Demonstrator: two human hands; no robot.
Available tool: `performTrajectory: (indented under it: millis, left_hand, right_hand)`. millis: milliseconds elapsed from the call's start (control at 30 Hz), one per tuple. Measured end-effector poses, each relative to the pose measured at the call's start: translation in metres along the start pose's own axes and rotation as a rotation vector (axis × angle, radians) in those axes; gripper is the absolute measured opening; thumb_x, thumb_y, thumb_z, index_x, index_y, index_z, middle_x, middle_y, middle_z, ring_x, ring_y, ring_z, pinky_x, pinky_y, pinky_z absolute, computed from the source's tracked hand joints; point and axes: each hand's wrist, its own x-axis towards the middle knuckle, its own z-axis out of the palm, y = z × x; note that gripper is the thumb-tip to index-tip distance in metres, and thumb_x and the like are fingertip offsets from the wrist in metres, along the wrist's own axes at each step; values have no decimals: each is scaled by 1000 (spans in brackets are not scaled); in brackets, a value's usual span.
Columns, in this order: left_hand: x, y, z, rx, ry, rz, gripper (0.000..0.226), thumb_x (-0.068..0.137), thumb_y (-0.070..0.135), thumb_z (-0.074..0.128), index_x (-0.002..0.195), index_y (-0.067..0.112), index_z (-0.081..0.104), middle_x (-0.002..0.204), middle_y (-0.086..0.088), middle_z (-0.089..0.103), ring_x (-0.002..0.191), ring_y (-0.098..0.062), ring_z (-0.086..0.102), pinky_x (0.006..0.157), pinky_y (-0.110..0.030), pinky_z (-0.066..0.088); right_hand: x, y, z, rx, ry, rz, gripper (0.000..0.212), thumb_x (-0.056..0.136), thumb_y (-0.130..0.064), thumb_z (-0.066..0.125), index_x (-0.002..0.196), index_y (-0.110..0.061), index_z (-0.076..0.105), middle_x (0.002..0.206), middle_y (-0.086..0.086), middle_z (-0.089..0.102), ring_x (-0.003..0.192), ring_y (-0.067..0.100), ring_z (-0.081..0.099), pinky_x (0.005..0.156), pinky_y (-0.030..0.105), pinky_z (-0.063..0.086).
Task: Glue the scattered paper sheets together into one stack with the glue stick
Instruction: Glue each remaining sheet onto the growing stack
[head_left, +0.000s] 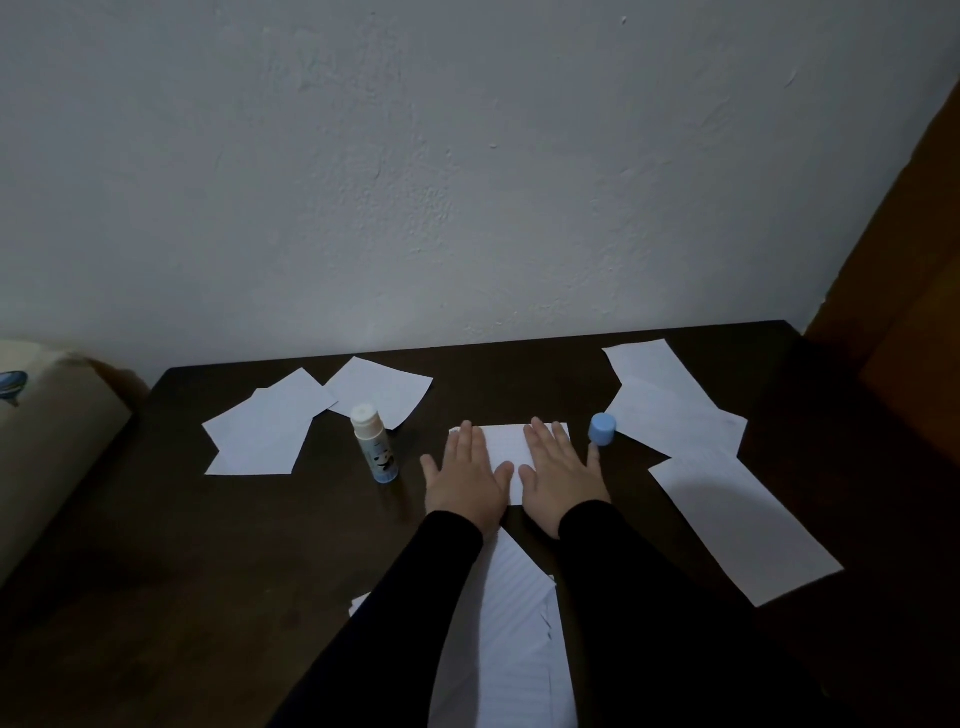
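Fingers (543, 434) of both my hands lie flat and spread on the middle sheet (506, 441), probably pressing a glued layer down, while the uncapped glue stick (373, 444) stands left, cap (602, 428) right, loose sheets (270, 431) around the worktop (156, 545).

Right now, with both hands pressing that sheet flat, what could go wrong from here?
1. The uncapped white-and-blue glue stick stands upright close beside the left hand; a sideways sweep could topple it.
2. Its round blue cap lies loose by the right hand fingertips and could get knocked away; left uncapped, the glue may dry.
3. The white lined sheet under both palms may shift, setting crooked.
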Motion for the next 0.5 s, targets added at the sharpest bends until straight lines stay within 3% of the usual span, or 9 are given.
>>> performTrajectory:
  millis: [267,500]
  left_hand:
    - [-2,7,-4,53,-31,-102,68,102,48,12,154,7,-4,162,-8,-8,150,-23,-5,118,-52,2]
    - [-8,-25,-17,18,-91,107,79,98,59,29,155,15,-3,162,-2,-9,149,-17,-5,117,-54,4]
  right_hand:
    - [-5,0,8,43,70,108,63,101,-45,16,153,-17,-5,161,-1,-10,147,15,-11,117,45,-3]
    - [-12,6,4,-38,12,105,78,95,-62,19,152,-17,-9,160,2,-15,147,19,-14,117,49,-4]
